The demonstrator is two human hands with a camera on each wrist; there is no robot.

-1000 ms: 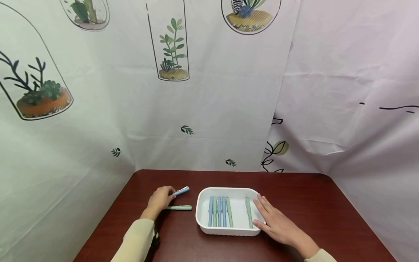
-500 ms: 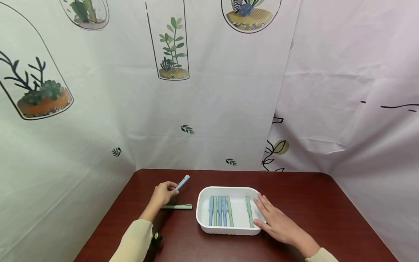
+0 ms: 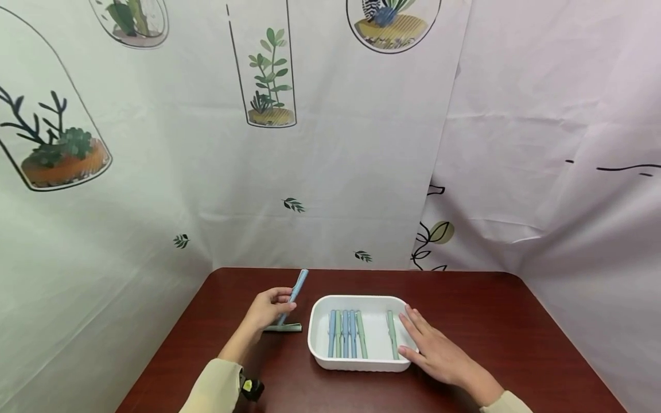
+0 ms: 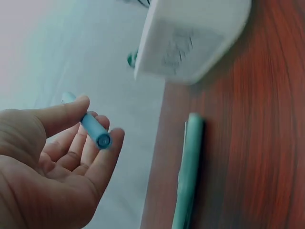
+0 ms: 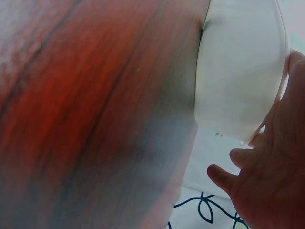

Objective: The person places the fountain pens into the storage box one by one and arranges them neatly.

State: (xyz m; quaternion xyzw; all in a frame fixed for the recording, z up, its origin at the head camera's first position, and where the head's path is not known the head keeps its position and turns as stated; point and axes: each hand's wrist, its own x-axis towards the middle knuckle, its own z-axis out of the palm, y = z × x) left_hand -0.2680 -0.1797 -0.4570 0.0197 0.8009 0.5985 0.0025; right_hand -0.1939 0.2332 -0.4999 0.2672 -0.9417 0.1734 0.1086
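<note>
My left hand [image 3: 267, 310] pinches a light blue pen [image 3: 298, 287] between thumb and fingers, tilted up above the table; in the left wrist view the blue pen [image 4: 95, 130] points its round end toward the camera. Just below that hand a green pen [image 3: 289, 328] lies on the table, its clip visible in the left wrist view. Against the right rim of a white tray [image 3: 361, 365] rests my right hand [image 3: 439, 354], fingers straight. Several blue and green pens [image 3: 346, 334] lie side by side in the tray's left half, with one green pen [image 3: 392, 335] apart at the right.
The dark red wooden table [image 3: 465, 298] carries the tray near its middle. A white cloth [image 3: 330, 172] printed with plants hangs behind and along both sides. A small black device [image 3: 253, 389] is strapped at the left wrist.
My left hand has lifted the blue pen off the table, moved slightly right and turned the pen more upright. The right hand stays at the tray's rim.
</note>
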